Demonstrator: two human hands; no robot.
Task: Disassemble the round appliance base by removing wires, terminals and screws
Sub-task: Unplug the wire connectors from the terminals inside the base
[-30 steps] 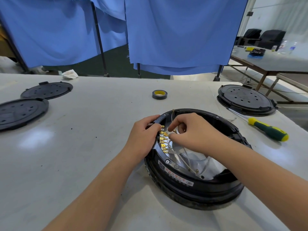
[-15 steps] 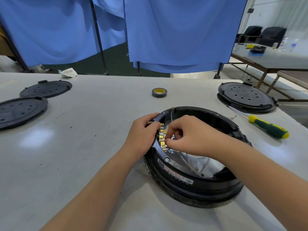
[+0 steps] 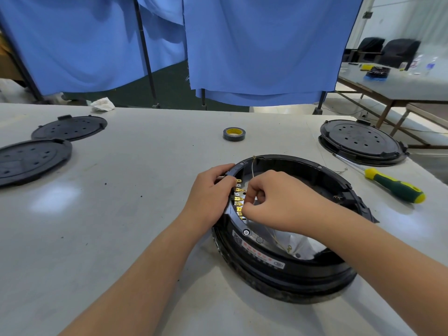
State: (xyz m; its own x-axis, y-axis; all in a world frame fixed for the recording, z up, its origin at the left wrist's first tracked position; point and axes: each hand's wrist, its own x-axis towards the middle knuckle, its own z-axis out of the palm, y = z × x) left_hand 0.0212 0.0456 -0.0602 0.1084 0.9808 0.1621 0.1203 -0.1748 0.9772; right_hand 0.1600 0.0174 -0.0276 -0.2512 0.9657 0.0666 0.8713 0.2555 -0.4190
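Note:
The round black appliance base (image 3: 286,275) lies open side up on the white table, near its front. A row of brass terminals (image 3: 238,202) lines the inside of its left rim. My left hand (image 3: 209,197) grips that left rim from outside, fingers curled over the edge. My right hand (image 3: 278,202) reaches inside and pinches at a terminal near the lower end of the row. A thin pale wire (image 3: 253,166) rises from my right hand; other wires (image 3: 278,243) lie on the white lining in the base.
A green and yellow screwdriver (image 3: 392,185) lies right of the base. Another black base (image 3: 361,141) sits at the far right, two black round covers (image 3: 34,158) at the left. A roll of tape (image 3: 234,134) lies behind. Blue curtains hang beyond the table.
My right hand has moved down along the terminal row toward me, its fingers curling tighter. My left hand keeps its grip on the rim.

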